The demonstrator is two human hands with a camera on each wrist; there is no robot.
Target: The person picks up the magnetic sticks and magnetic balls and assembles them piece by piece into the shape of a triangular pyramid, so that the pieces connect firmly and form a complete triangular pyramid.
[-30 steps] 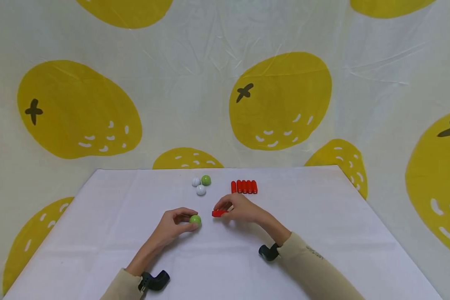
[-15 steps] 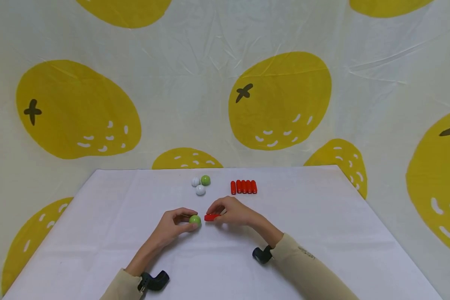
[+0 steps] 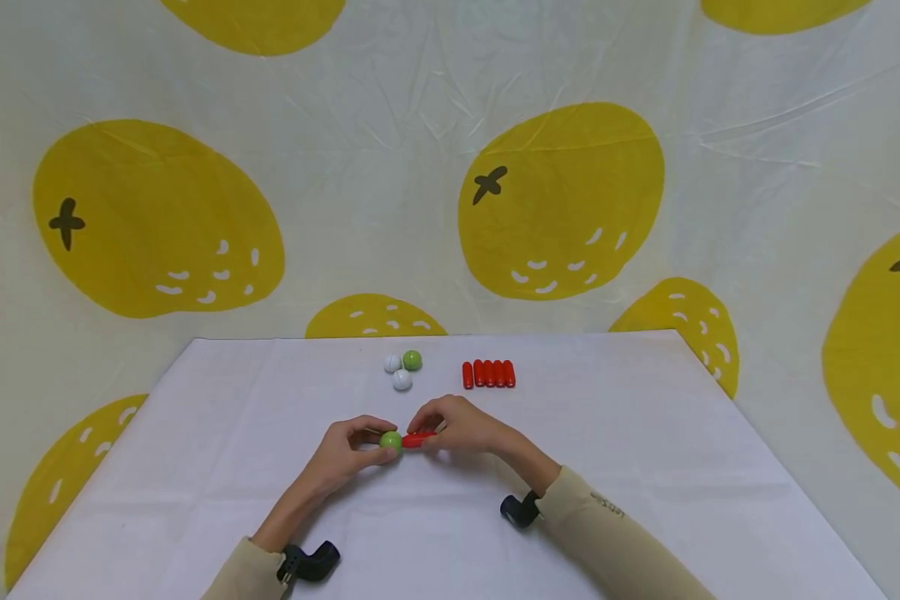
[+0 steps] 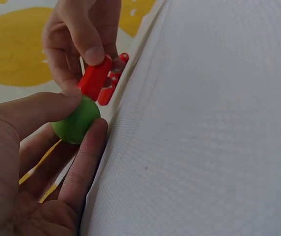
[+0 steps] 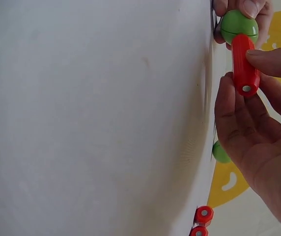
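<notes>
Contact now: your right hand [image 3: 457,427] has carried the short red plastic rod [image 3: 417,439] leftward until its end meets the small green plastic ball [image 3: 391,441], pinched in your left hand [image 3: 345,454]. Both hands are clamped on their pieces, close together just above the white-covered bench [image 3: 645,467], so joining looks under way.

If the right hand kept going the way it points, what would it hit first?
The green ball in the left hand. The right hand points its red rod at it; they look already in contact.
</notes>
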